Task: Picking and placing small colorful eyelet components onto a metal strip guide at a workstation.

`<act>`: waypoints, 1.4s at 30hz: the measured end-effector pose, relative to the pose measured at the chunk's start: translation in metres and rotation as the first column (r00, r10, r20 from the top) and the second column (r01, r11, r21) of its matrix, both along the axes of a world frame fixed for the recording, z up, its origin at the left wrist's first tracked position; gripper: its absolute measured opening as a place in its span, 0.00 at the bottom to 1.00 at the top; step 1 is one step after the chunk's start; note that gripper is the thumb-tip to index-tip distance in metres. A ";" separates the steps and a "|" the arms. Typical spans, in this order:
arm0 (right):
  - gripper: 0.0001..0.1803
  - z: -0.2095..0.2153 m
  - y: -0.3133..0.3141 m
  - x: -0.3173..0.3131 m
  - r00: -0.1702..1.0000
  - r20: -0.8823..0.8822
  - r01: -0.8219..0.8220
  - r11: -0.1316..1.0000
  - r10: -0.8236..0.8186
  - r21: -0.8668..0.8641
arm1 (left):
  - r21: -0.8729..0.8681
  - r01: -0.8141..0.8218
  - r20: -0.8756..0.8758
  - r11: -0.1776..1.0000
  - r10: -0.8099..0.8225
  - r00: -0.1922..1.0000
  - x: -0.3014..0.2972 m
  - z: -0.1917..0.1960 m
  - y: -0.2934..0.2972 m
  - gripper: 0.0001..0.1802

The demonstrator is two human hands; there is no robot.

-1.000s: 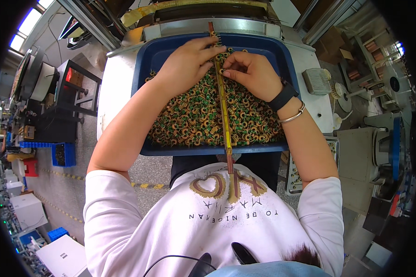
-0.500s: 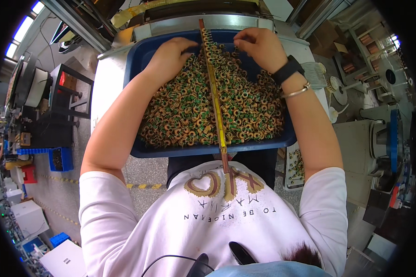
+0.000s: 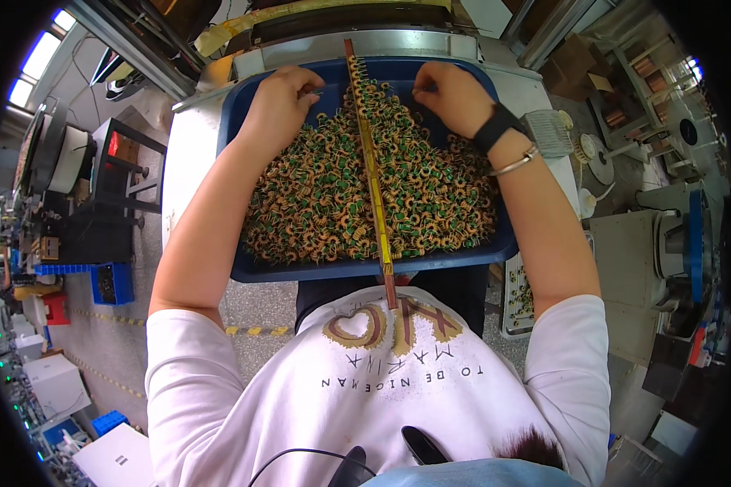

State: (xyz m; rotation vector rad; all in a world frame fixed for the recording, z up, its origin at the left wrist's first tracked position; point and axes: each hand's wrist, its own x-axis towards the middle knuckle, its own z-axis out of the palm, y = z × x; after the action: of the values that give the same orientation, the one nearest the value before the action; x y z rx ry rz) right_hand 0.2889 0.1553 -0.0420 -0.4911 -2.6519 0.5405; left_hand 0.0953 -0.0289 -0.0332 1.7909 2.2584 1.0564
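A blue tray (image 3: 317, 274) holds a large heap of small green ring coils (image 3: 317, 203) wound with copper wire. Across its middle, from the far rim to the near one, lies a narrow yellow and brown strip (image 3: 377, 188). Coils stand in a row along the strip's far end. My left hand (image 3: 279, 104) is over the far left of the tray, thumb and fingers drawn together; what they hold, if anything, is too small to name. Right of the strip, my right hand (image 3: 456, 97) has its fingers curled in a pinch above the tray, its fingertips partly hidden.
The tray rests on a white table (image 3: 188, 154), its near rim at my lap. A clear plastic box (image 3: 549, 132) stands beyond my right wrist. Lower right is a white tray (image 3: 515, 325) with more coils. A metal machine edge (image 3: 365, 45) runs behind the tray.
My left hand has drawn back to the left, away from the strip. The right hand has come slightly nearer to me, its fingers more curled.
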 end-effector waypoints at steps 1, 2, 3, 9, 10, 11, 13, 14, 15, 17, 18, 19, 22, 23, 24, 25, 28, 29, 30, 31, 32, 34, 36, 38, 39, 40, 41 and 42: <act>0.08 0.014 -0.010 0.000 0.999 0.026 0.024 0.996 -0.022 -0.085 | 0.034 0.035 -0.029 0.999 -0.034 0.999 0.003 0.003 -0.003 0.12; 0.08 0.020 -0.018 0.002 0.999 0.028 0.020 0.996 -0.018 -0.088 | 0.031 0.031 -0.028 0.999 -0.030 0.999 0.007 0.007 -0.005 0.12; 0.08 0.024 -0.027 0.004 0.998 -0.010 -0.065 0.964 0.064 -0.258 | 0.096 0.137 -0.122 0.986 -0.125 0.985 0.012 0.013 -0.007 0.11; 0.07 0.019 -0.074 0.006 0.967 -0.133 -0.254 0.802 0.216 -0.541 | -0.059 0.424 -0.256 0.904 -0.424 0.869 0.027 0.022 -0.017 0.16; 0.07 0.020 -0.076 0.008 0.967 -0.134 -0.256 0.802 0.218 -0.540 | -0.120 0.445 -0.396 0.887 -0.454 0.798 0.029 0.019 -0.017 0.18; 0.07 0.020 -0.077 0.009 0.970 -0.125 -0.242 0.866 0.208 -0.437 | -0.148 0.403 -0.360 0.903 -0.428 0.829 0.034 0.018 -0.021 0.20; 0.07 0.019 -0.078 0.008 0.973 -0.117 -0.227 0.917 0.199 -0.328 | -0.137 0.376 -0.375 0.916 -0.400 0.836 0.040 0.011 -0.024 0.20; 0.07 0.018 -0.078 0.007 0.971 -0.136 -0.229 0.929 0.197 -0.290 | -0.126 0.352 -0.389 0.927 -0.373 0.843 0.043 0.009 -0.025 0.20; 0.07 0.016 -0.078 0.005 0.968 -0.155 -0.230 0.940 0.195 -0.251 | -0.122 0.347 -0.400 0.930 -0.366 0.840 0.046 0.009 -0.025 0.19; 0.07 0.016 -0.075 0.000 0.966 -0.193 -0.206 0.964 0.173 -0.168 | -0.117 0.343 -0.381 0.932 -0.361 0.851 0.047 0.009 -0.024 0.18; 0.08 0.016 -0.074 -0.002 0.960 -0.232 -0.179 0.980 0.155 -0.086 | -0.114 0.338 -0.362 0.934 -0.355 0.862 0.047 0.009 -0.024 0.16; 0.08 0.015 -0.074 -0.001 0.960 -0.232 -0.180 0.980 0.157 -0.082 | -0.110 0.336 -0.363 0.935 -0.353 0.862 0.045 0.008 -0.024 0.16; 0.10 0.016 -0.076 0.004 0.959 -0.237 -0.177 0.981 0.154 -0.081 | 0.023 0.354 -0.299 0.935 -0.332 0.895 0.039 0.005 -0.024 0.11; 0.10 0.020 -0.079 0.006 0.963 -0.257 -0.138 0.973 0.087 -0.187 | 0.114 0.285 -0.274 0.952 -0.245 0.930 0.037 0.005 -0.023 0.09; 0.11 0.023 -0.082 0.008 0.963 -0.269 -0.099 0.952 0.018 -0.291 | 0.202 0.210 -0.242 0.957 -0.159 0.957 0.036 0.007 -0.023 0.07; 0.11 0.027 -0.086 0.009 0.963 -0.267 -0.099 0.952 0.018 -0.290 | 0.188 0.169 0.010 0.968 -0.174 0.985 0.037 0.014 -0.024 0.10; 0.10 0.031 -0.092 0.008 0.936 -0.314 -0.270 0.892 0.156 -0.362 | 0.034 0.206 0.704 0.978 -0.170 0.690 0.040 0.012 -0.022 0.15; 0.10 0.028 -0.088 0.007 0.931 -0.310 -0.282 0.916 0.191 -0.284 | 0.036 0.206 0.705 0.978 -0.171 0.689 0.042 0.014 -0.021 0.15; 0.10 0.026 -0.085 0.008 0.926 -0.302 -0.294 0.934 0.226 -0.204 | -0.053 0.217 0.576 0.975 -0.148 0.804 0.044 0.018 -0.022 0.18; 0.09 0.028 -0.082 0.010 0.938 -0.261 -0.295 0.919 0.227 -0.263 | -0.144 0.207 0.429 0.968 -0.128 0.894 0.045 0.019 -0.022 0.21; 0.09 0.027 -0.080 0.012 0.938 -0.257 -0.298 0.917 0.231 -0.263 | -0.143 0.203 0.432 0.969 -0.124 0.893 0.045 0.017 -0.022 0.21; 0.09 0.023 -0.078 0.017 0.969 -0.133 -0.248 0.865 0.210 -0.436 | 0.166 0.315 -0.215 0.935 -0.277 0.936 0.045 0.010 -0.021 0.21; 0.09 0.020 -0.081 0.016 0.968 -0.151 -0.245 0.870 0.199 -0.427 | 0.092 0.321 -0.239 0.943 -0.292 0.926 0.044 0.004 -0.022 0.21; 0.08 0.021 -0.084 0.015 0.966 -0.173 -0.249 0.873 0.193 -0.419 | 0.016 0.318 -0.265 0.948 -0.303 0.916 0.042 0.002 -0.022 0.21; 0.08 0.026 -0.086 0.016 0.972 -0.132 -0.233 0.872 0.194 -0.431 | -0.005 0.315 -0.262 0.949 -0.305 0.916 0.041 0.002 -0.022 0.21; 0.07 0.028 -0.087 0.017 0.977 -0.091 -0.213 0.871 0.192 -0.444 | -0.027 0.314 -0.259 0.949 -0.311 0.915 0.041 0.003 -0.022 0.21; 0.07 0.027 -0.087 0.016 0.977 -0.090 -0.213 0.870 0.193 -0.445 | -0.028 0.314 -0.257 0.949 -0.310 0.915 0.041 0.003 -0.021 0.21; 0.07 0.024 -0.087 0.014 0.978 -0.111 -0.207 0.877 0.176 -0.434 | -0.053 0.313 -0.237 0.948 -0.317 0.918 0.042 0.005 -0.021 0.21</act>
State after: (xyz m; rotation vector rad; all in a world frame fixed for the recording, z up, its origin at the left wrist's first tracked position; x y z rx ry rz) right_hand 0.3031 0.0688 -0.0176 -0.3242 -2.5189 1.2189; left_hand 0.1368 -0.0499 -0.0286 2.2894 1.9831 0.7974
